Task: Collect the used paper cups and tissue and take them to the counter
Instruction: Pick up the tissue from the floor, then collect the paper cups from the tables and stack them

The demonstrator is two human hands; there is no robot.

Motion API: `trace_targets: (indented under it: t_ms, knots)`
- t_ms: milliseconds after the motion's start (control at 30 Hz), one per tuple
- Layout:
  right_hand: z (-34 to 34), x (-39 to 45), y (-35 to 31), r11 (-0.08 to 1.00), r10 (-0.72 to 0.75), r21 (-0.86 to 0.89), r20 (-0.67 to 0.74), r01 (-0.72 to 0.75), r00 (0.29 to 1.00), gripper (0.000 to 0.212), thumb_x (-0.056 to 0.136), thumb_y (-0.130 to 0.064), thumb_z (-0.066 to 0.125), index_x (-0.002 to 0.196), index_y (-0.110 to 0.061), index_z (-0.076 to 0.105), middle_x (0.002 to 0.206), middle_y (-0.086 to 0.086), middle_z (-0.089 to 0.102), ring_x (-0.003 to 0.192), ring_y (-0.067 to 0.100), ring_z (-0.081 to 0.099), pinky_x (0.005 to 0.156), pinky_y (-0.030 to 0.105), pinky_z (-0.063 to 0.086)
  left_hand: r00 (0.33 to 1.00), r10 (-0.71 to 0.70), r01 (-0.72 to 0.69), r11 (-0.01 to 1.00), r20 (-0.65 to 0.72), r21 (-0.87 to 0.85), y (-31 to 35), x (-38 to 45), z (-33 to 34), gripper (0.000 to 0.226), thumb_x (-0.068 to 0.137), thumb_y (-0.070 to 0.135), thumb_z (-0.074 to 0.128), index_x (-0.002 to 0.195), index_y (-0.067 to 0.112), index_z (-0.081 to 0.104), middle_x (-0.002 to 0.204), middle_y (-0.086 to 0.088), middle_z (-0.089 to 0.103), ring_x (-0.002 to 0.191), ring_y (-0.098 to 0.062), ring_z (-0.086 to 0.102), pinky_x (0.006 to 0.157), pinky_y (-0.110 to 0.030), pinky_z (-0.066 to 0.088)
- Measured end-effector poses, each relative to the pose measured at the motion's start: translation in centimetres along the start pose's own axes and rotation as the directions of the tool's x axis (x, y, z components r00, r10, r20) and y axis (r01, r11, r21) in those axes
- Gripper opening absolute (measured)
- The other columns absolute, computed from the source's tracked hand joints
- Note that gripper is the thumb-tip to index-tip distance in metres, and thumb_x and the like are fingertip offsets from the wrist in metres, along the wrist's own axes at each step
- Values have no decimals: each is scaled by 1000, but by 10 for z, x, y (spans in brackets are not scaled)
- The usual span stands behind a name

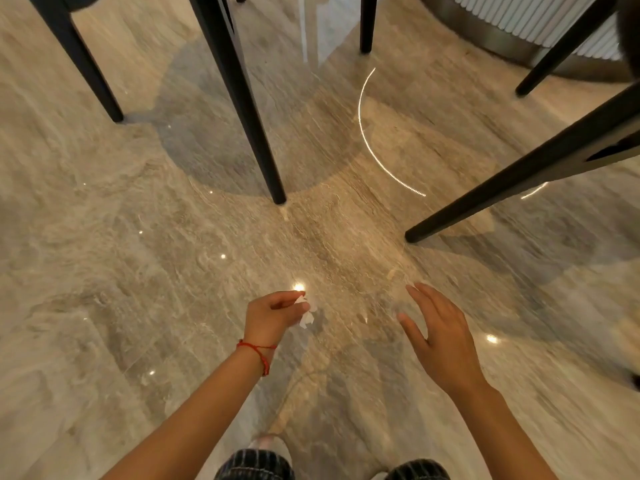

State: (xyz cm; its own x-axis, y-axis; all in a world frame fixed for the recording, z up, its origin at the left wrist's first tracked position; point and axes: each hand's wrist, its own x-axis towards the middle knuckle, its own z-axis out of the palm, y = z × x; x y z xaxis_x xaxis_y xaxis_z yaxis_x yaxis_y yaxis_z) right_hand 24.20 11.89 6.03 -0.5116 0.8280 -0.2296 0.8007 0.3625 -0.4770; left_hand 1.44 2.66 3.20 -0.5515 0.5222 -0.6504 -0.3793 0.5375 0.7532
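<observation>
Head view looks down at a polished stone floor [145, 271] with black chair legs [242, 98] ahead and to the right. Left hand [273, 315], red string bracelet [258, 353] on the wrist, is pinched narrow around a small crumpled white tissue [307, 311], held between thumb and fingertips above the floor; a light pinch makes sense, since the scrap is flimsy and weighs nothing. Right hand [438, 336] is spread wide, palm down, fingers extended, empty, hovering well apart from the left, probably kept free for cups or for balance while bending. No paper cups visible in this frame, and no clear view of the counter; the ribbed curved base [519, 26] at top right may be a counter or table pedestal, hard to say from this angle. The frame is motion-blurred, so the tissue's exact shape is unclear. Judgement: the tissue is collected, the cups are yet to be gathered, so the task looks early to midway. Dark patterned trousers [256, 465] show at the bottom edge.
</observation>
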Motion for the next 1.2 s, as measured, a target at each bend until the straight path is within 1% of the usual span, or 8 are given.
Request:
trace_targets:
  t_ms: [133, 367, 500, 600, 667, 867, 1067, 1200]
  knots:
    - [-45, -6, -34, 1000, 5, 24, -2, -5, 1000, 53, 94, -46, 40, 137, -14, 47, 141, 8, 47, 132, 26, 43, 107, 35, 24, 1000, 11, -12, 998, -18, -64, 52, -38, -15, 24, 72, -9, 70, 88, 10, 70, 57, 10, 68, 57, 2, 64, 53, -11, 50]
    - [-122, -24, -106, 997, -39, 60, -28, 41, 999, 49, 93, -36, 47, 136, -13, 48, 141, 8, 48, 130, 26, 44, 108, 40, 30, 994, 13, -25, 994, -108, -110, 139, -101, -45, 22, 72, -5, 72, 84, 14, 72, 71, 3, 69, 61, 1, 66, 55, -11, 51]
    - [-175, -42, -154, 993, -113, 37, -31, 114, 993, 45, 94, -30, 54, 134, -9, 50, 137, 12, 51, 127, 29, 48, 105, 48, 38, 990, 22, -41, 990, -142, -134, 190, -150, -62, 23, 72, -4, 73, 84, 15, 73, 69, 6, 70, 62, 1, 66, 55, -11, 51]
    - [-215, -53, -189, 991, -133, 9, -31, 133, 991, 46, 91, -27, 57, 133, -9, 51, 136, 12, 52, 126, 29, 49, 105, 41, 33, 987, 23, -47, 987, -159, -151, 227, -186, -74, 26, 72, -4, 73, 80, 20, 73, 68, 7, 70, 62, 1, 66, 55, -11, 51]
    - [-240, -59, -212, 990, -138, 9, -33, 139, 990, 47, 89, -24, 63, 132, -10, 52, 136, 11, 53, 126, 29, 49, 104, 38, 31, 985, 19, -48, 984, -170, -169, 250, -208, -83, 25, 72, -4, 72, 83, 18, 73, 74, 4, 71, 65, -1, 67, 56, -11, 51]
    - [-311, -80, -284, 970, -241, -62, -109, 236, 964, 46, 80, -17, 74, 122, -2, 60, 122, 16, 62, 114, 32, 59, 95, 46, 46, 980, 15, -59, 975, -201, -212, 315, -277, -111, 26, 73, -1, 72, 96, 11, 71, 86, -6, 71, 79, -13, 67, 62, -13, 53]
    - [-371, -96, -350, 946, -320, -98, -127, 309, 939, 48, 79, -17, 74, 123, -4, 60, 125, 14, 61, 117, 29, 57, 99, 43, 40, 975, 35, -95, 959, -221, -266, 365, -334, -145, 25, 73, -3, 72, 96, 8, 71, 86, -8, 72, 79, -16, 67, 65, -15, 55]
    - [-401, -103, -387, 929, -367, -100, -131, 356, 921, 47, 82, -19, 73, 125, -6, 58, 127, 12, 60, 121, 28, 54, 101, 41, 38, 962, 57, -143, 940, -268, -311, 392, -365, -172, 22, 73, -4, 71, 91, 7, 72, 81, -6, 74, 73, -11, 70, 61, -14, 54]
